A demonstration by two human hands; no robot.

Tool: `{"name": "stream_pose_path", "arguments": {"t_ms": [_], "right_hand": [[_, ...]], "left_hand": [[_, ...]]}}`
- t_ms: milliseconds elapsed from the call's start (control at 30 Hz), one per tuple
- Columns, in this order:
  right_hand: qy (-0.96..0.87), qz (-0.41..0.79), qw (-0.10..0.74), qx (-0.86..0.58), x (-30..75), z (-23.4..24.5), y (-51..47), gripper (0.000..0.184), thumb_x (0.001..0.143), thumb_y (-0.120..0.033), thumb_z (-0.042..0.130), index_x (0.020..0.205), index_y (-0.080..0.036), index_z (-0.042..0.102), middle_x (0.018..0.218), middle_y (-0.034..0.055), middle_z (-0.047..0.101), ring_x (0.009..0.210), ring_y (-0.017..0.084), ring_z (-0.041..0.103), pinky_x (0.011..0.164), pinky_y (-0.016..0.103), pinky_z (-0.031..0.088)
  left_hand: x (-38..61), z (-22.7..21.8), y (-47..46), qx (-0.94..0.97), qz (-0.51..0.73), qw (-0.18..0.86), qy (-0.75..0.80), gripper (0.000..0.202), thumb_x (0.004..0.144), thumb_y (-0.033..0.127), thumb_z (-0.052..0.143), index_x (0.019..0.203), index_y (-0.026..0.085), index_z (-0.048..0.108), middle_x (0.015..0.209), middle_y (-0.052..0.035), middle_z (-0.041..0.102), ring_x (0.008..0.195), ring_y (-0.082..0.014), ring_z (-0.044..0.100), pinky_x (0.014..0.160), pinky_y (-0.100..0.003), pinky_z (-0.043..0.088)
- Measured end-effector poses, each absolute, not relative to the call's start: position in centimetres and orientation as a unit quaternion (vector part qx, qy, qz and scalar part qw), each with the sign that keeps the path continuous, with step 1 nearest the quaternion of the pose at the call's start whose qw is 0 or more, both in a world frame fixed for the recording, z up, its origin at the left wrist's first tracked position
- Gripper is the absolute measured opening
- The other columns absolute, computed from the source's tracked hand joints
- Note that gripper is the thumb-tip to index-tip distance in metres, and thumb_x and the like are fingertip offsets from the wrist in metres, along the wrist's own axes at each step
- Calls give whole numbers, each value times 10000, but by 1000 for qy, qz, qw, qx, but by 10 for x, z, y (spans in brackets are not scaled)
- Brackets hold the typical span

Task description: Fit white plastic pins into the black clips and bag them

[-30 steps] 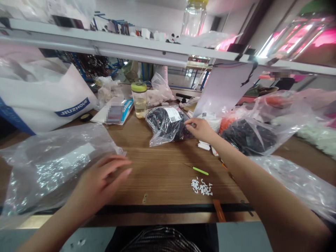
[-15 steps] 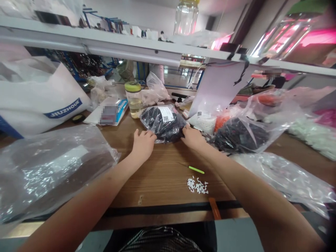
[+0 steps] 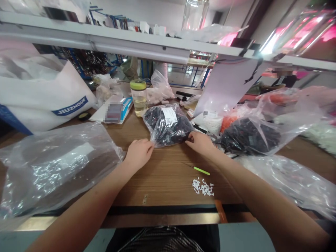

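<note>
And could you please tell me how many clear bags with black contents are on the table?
2: the labelled bag near the left hand and right hand, and a second bag farther right. More may be hidden.

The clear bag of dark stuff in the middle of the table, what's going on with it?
A person has both bare hands at the clear bag: the left hand seems to pinch its near left corner, while the right hand is at its right edge. The bag rests on the wooden table, its white label facing up. Nearer the person lie a green-handled tool and small white pieces.
</note>
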State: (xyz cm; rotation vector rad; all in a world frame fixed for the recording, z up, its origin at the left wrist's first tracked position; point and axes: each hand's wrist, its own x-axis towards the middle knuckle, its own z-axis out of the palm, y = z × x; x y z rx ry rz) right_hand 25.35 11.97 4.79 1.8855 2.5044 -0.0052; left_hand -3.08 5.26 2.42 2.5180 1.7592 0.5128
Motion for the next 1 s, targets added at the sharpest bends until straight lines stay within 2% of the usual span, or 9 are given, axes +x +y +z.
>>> {"name": "stream_pose_path", "arguments": {"t_ms": [100, 233, 333, 433, 533, 600, 700, 833, 1000], "right_hand": [[787, -7, -17, 616, 250, 45, 115, 551, 840, -503, 608, 1265, -157, 547, 1093, 135, 705, 982, 287, 661, 785, 344, 469], [787, -18, -36, 616, 245, 39, 117, 495, 855, -408, 587, 1281, -159, 543, 1155, 150, 684, 1012, 290, 658, 823, 354, 472], [791, -31, -47, 609, 246, 42, 123, 542, 830, -320, 610, 1346, -182, 520, 1241, 139, 651, 1042, 281, 653, 837, 340, 476], [790, -39, -68, 608, 246, 53, 118, 564, 853, -256, 567, 1406, -185, 479, 1302, 134, 626, 1067, 261, 648, 860, 325, 471], [788, -55, -81, 607, 235, 64, 92, 514, 935, -334, 472, 1423, -175, 452, 1052, 98, 726, 912, 234, 685, 803, 326, 484], [807, -93, -50, 581, 222, 66, 69, 610, 913, -505, 511, 1438, -202, 444, 885, 66, 736, 800, 240, 690, 732, 333, 495], [849, -43, 25, 526, 200, 60, 50, 737, 829, -608, 571, 1451, -229, 463, 1122, 147, 694, 932, 300, 668, 766, 387, 502], [841, -14, 27, 540, 192, 49, 76, 563, 908, -393, 507, 1436, -199, 495, 1194, 173, 654, 1088, 305, 602, 840, 383, 486], [819, 8, 3, 573, 212, 50, 132, 509, 917, -242, 479, 1418, -173, 535, 1322, 182, 586, 1214, 308, 532, 969, 393, 442]], "left_hand": [[-26, 24, 49, 839, 177, 72, 509, 161, 926, 195, 544, 853, 210, 686, 829, -8, 676, 795, -168, 629, 717, -276, 441], [-9, 23, 37, 862, 194, 157, 441, 118, 907, 181, 579, 851, 221, 674, 819, 27, 676, 737, -125, 625, 678, -230, 463], [-7, 24, 34, 865, 252, 223, 372, 140, 923, 180, 570, 989, 236, 680, 966, 8, 697, 840, -134, 640, 780, -259, 501], [-21, 28, 41, 844, 307, 117, 425, 213, 900, 116, 543, 1030, 224, 672, 1067, -28, 690, 1025, -200, 611, 927, -363, 481], [-39, 29, 52, 796, 251, -34, 551, 329, 816, 96, 593, 1127, 185, 648, 1202, -97, 640, 1137, -308, 555, 951, -477, 457], [-46, 28, 58, 785, 200, -73, 581, 372, 818, 114, 599, 1186, 164, 625, 1249, -125, 606, 1146, -327, 543, 936, -467, 468], [-47, 24, 64, 778, 161, -83, 602, 287, 884, 141, 545, 1157, 171, 628, 1185, -120, 613, 1086, -303, 561, 850, -400, 500], [-43, 17, 72, 759, 170, -65, 625, 124, 940, 209, 518, 959, 205, 641, 994, -75, 642, 985, -266, 587, 741, -340, 491], [-28, 6, 77, 798, 198, -36, 568, 180, 981, 210, 473, 915, 203, 640, 968, -56, 651, 967, -229, 580, 840, -323, 473]]}}
